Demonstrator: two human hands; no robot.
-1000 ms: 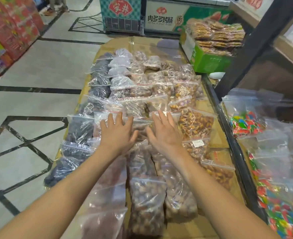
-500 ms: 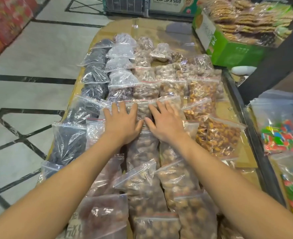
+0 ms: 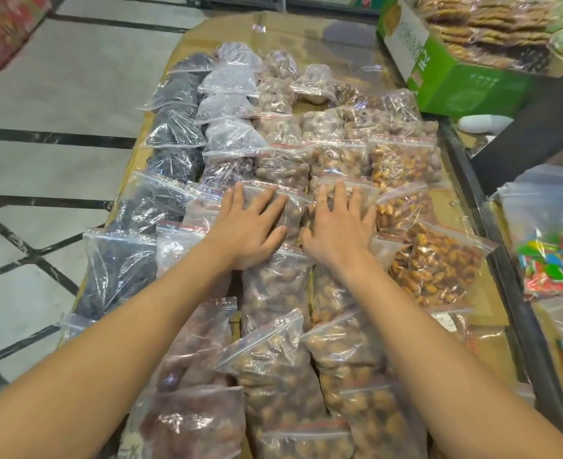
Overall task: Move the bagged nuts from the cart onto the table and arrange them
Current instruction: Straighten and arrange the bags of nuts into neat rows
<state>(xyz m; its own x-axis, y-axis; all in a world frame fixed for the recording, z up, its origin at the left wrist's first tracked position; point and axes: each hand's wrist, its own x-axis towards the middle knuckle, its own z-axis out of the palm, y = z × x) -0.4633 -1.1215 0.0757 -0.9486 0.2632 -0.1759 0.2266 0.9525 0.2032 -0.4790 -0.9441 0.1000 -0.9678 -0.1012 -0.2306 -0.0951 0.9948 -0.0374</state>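
Your cardboard-covered table (image 3: 306,31) carries rows of clear zip-seal nut bags (image 3: 273,289) with red seal lines, overlapping like shingles from the near edge to the far edge: dark contents along the left edge, pale brown nuts in the middle rows, golden-orange ones toward the right edge. A green box (image 3: 455,84) sits at the far right corner. Your left hand (image 3: 250,230) and right hand (image 3: 339,226) lie flat with fingers spread, pressing side by side on two middle bags, gripping nothing.
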